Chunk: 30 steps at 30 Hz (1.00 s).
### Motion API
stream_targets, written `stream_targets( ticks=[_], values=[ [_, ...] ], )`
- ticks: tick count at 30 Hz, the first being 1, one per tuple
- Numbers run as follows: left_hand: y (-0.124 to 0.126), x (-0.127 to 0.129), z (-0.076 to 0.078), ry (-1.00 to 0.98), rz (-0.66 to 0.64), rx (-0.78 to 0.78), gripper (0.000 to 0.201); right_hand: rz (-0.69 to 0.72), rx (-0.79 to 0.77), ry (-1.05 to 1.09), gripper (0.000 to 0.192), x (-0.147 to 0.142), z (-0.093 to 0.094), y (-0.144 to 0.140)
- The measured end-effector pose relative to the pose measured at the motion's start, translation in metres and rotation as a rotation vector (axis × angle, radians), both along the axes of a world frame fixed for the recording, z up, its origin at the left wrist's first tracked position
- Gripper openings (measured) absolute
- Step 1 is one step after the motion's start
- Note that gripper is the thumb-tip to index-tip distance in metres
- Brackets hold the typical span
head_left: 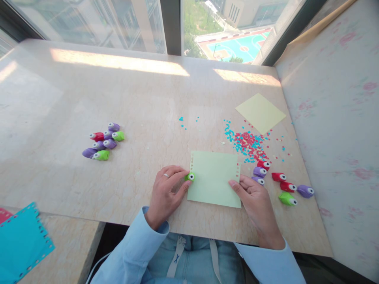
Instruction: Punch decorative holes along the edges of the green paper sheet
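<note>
The left hand [166, 193] is closed on a green punch [190, 177], its fingers pinching it over the sheet's left edge; the pale green sheet [213, 179] is pinned flat beneath the right hand's [254, 201] extended fingertips, steadying it on the surface [118, 98].

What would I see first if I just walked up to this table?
Probably the pile of red and blue confetti right of the middle. Just in front of it lies a pale green paper: the left hand pinches a tiny green punch onto its left edge, and the right hand presses its right edge. Purple, red and green punches cluster on the left.
</note>
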<state>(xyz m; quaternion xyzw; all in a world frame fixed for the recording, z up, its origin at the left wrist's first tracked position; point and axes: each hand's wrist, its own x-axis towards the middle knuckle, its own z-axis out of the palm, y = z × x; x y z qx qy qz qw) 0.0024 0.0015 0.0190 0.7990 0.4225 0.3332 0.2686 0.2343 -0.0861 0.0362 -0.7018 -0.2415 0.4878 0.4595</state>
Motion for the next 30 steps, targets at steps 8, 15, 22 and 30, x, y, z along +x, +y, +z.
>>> stream_targets(
  ticks=[8, 15, 22, 30],
  values=[
    [0.0, 0.0, 0.0, 0.004, -0.008, 0.001, 0.02, 0.0, 0.0, 0.021, 0.049, 0.001, -0.001, 0.0],
    [0.0, -0.001, -0.001, 0.006, -0.005, 0.013, 0.018, 0.027, 0.019, 0.011, 0.047, -0.001, 0.005, 0.003],
    [0.0, 0.0, -0.001, 0.007, -0.01, 0.024, 0.019, 0.044, 0.056, -0.115, 0.054, -0.003, 0.005, 0.0],
    [-0.001, 0.0, 0.001, 0.018, -0.012, 0.018, 0.019, 0.123, 0.128, -0.913, 0.052, 0.005, 0.014, -0.014]
  ],
)
